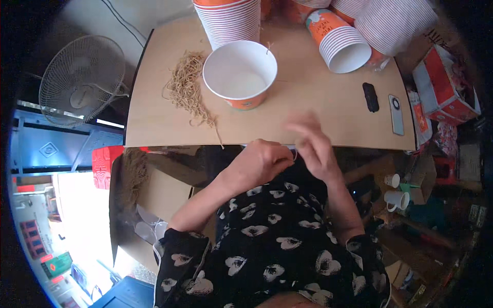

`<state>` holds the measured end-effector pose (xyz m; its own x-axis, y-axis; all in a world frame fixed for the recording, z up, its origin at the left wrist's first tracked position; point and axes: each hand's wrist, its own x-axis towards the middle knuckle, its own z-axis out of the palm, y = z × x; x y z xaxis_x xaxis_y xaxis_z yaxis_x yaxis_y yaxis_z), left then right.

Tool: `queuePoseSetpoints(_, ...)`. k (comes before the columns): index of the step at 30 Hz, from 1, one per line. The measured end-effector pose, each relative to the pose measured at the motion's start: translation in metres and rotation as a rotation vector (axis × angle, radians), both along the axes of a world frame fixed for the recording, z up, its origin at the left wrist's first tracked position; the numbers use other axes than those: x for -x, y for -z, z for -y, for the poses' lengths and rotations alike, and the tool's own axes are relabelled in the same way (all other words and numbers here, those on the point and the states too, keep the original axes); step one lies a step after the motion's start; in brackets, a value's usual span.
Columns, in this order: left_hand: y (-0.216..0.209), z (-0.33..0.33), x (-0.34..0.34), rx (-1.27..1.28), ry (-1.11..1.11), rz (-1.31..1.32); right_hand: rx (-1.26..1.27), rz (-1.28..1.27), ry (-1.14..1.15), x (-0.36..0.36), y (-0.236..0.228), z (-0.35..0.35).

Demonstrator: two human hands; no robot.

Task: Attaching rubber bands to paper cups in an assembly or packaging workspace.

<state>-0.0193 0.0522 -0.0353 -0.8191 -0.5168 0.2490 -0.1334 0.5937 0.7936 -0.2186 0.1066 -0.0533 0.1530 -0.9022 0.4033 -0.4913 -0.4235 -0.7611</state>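
My left hand (264,160) is just off the table's front edge, its thumb and fingers pinched together. A small pale loop shows at its fingertips, too thin to name for sure. Close beside it, my right hand (314,146) is raised with its upper fingers smeared by motion; whether it holds anything does not show. Beyond the hands stands a wide paper bucket (240,97), white inside and orange below, with a bit of string at its rim. To its left lies a tangled heap of tan strings (186,82), one strand trailing toward the front edge.
A tall stack of paper buckets (231,25) rises behind the single one. More nested buckets (341,46) lie on their sides at the back right. A black object (370,97) and a phone (396,115) rest near the table's right edge. A fan (82,82) stands left.
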Motion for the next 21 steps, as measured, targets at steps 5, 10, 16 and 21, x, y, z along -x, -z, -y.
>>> queuePoseSetpoints(5,-0.012,0.006,-0.012,-0.029,-0.012,0.051,-0.337,0.169,-0.082,-0.011,0.004,-0.006)
queuePoseSetpoints(10,-0.014,0.016,-0.027,-0.057,-0.046,0.021,-0.399,0.183,-0.116,-0.006,0.000,-0.009)
queuePoseSetpoints(16,-0.004,0.018,-0.037,-0.348,-0.114,-0.013,-0.445,0.280,-0.141,-0.010,0.003,-0.009)
queuePoseSetpoints(21,-0.018,0.044,-0.059,0.083,-0.072,0.031,-0.411,0.303,-0.022,0.010,0.006,-0.001)
